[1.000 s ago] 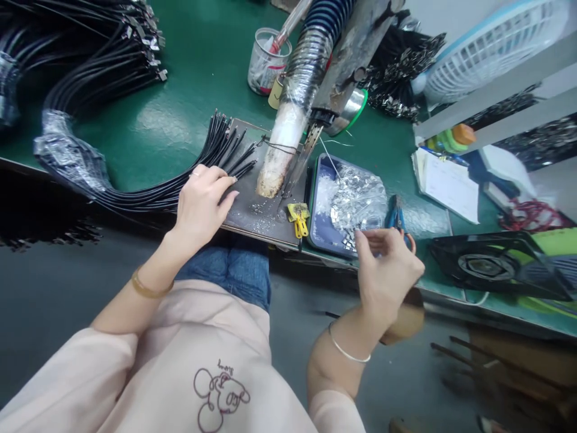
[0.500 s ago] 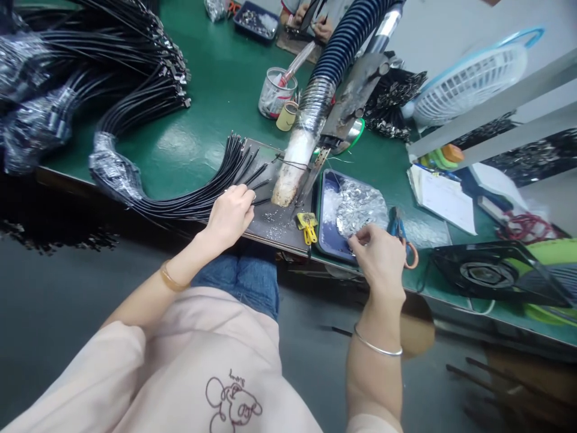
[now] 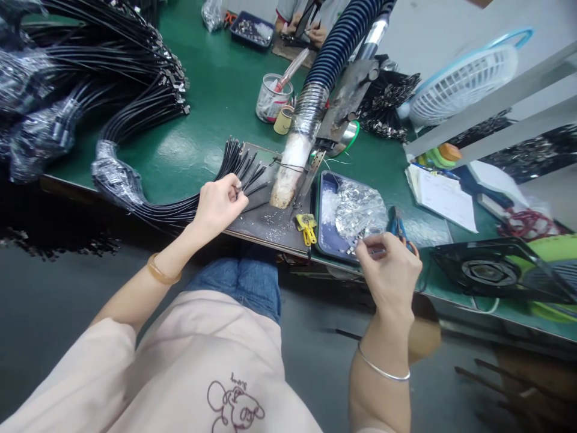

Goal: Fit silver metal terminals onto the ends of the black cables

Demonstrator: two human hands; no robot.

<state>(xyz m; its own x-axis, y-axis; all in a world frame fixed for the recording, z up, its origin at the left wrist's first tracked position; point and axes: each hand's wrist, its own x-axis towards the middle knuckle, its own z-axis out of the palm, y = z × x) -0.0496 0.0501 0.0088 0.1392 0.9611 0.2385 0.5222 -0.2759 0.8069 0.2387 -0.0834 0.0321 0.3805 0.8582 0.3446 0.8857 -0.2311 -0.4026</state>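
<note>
My left hand (image 3: 219, 205) is closed over the black cables (image 3: 166, 207), thumb and forefinger pinched at one cable among their loose ends. The bundle is wrapped in clear plastic (image 3: 115, 174) farther left, and its cut ends fan out over a dark board (image 3: 256, 221). My right hand (image 3: 388, 264) hovers at the front right corner of a blue tray (image 3: 336, 240), thumb and fingertips pinched together. Whatever lies between them is too small to make out. In the tray are small metal pieces (image 3: 353, 248) and a clear plastic bag (image 3: 360, 207) of shiny parts.
A ribbed hose (image 3: 347, 42) with a whitish nozzle (image 3: 288, 174) comes down over the board. Yellow clips (image 3: 307, 228) lie by the tray; blue-handled pliers (image 3: 396, 225) lie right of it. A black fan (image 3: 491, 273) stands farther right. Another person's hands (image 3: 311, 33) work across the table.
My left hand has shifted a little left along the cables and its fingers have curled in. My right hand has drawn back toward me and slightly right, uncovering metal pieces in the tray.
</note>
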